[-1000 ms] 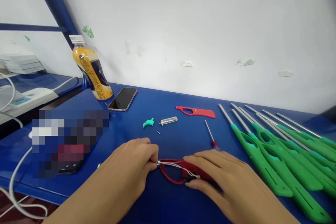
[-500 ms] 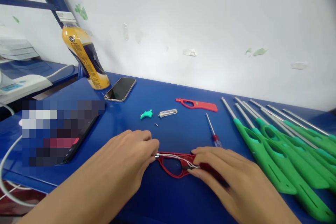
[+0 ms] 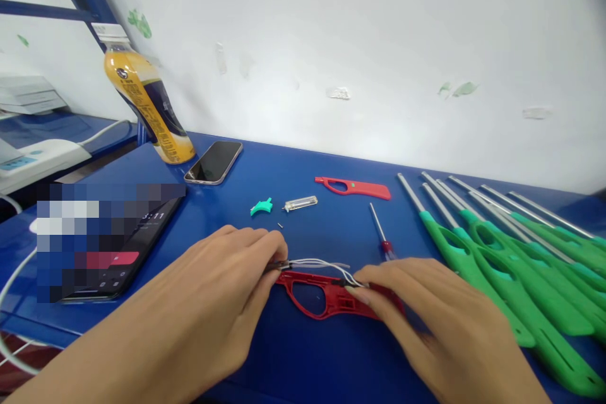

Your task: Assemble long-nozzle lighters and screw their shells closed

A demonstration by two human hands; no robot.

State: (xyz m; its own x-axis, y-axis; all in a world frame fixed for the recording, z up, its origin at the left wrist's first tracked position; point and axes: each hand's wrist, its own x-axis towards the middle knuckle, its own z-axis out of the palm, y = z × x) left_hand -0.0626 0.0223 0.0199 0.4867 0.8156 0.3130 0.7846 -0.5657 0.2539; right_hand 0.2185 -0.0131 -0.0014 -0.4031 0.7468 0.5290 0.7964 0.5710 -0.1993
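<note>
The white twin-wire assembly [image 3: 317, 261] has lifted off the open red plastic half-shell [image 3: 337, 303], apparently unseated. Left hand [image 3: 237, 271] pinches its metal end [image 3: 285, 265] at the shell's narrow tip; right hand [image 3: 426, 303] pinches its opposite end over the shell's body.

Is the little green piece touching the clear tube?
Apart. The head view shows a strip of blue table between the green piece and the near end of the clear tube.
</note>
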